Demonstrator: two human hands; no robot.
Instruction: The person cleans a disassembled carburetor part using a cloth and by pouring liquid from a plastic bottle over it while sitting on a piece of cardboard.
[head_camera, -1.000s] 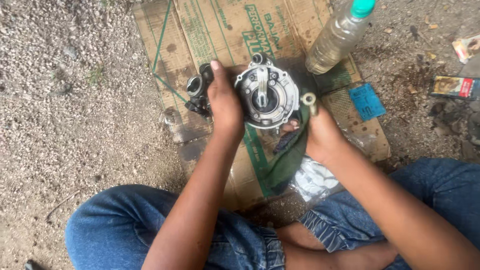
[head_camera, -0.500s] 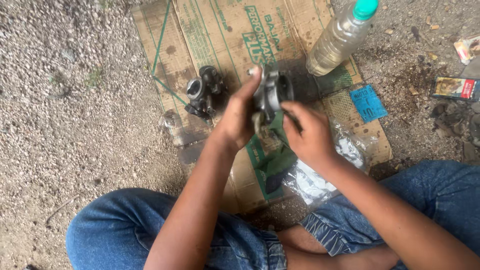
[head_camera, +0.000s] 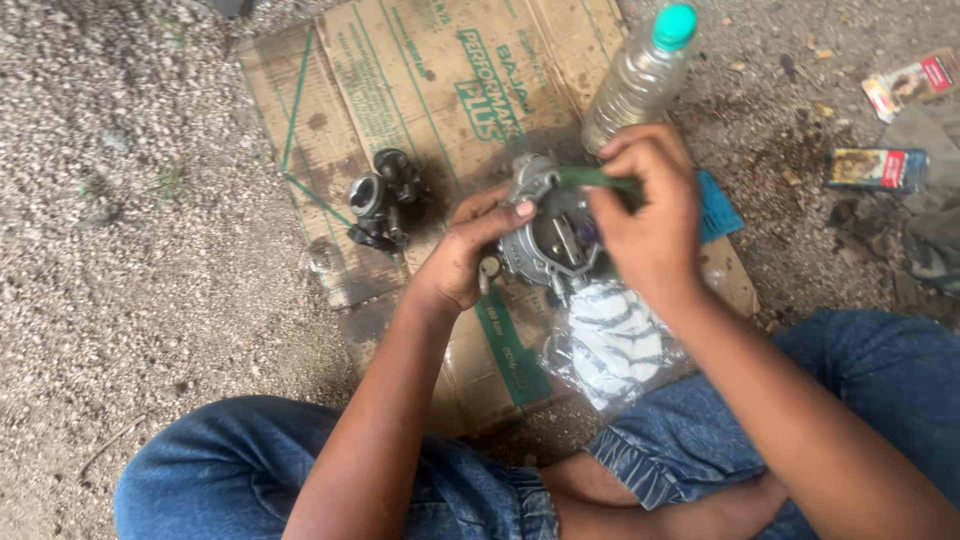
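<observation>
A clear plastic bag (head_camera: 610, 340) of striped cloth lies at the cardboard sheet's (head_camera: 400, 90) near edge. Above it, the left hand (head_camera: 470, 255) clasps a grey cast-metal housing (head_camera: 545, 235) — fingers curled on its rim — while the right hand (head_camera: 650, 215) pinches a green-handled tool (head_camera: 590, 178) against it. Farther left sits a black carburettor (head_camera: 380, 200); at the far right edge, a plastic bottle (head_camera: 640, 75).

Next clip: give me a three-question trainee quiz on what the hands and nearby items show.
1. True or false: the left hand steadies the grey metal engine part.
2. The right hand grips which tool: A) green-handled tool B) hammer?
3. What stands behind the hands on the flattened brown cardboard?

Key: 1 true; 2 A; 3 a clear plastic bottle with teal cap.
</observation>
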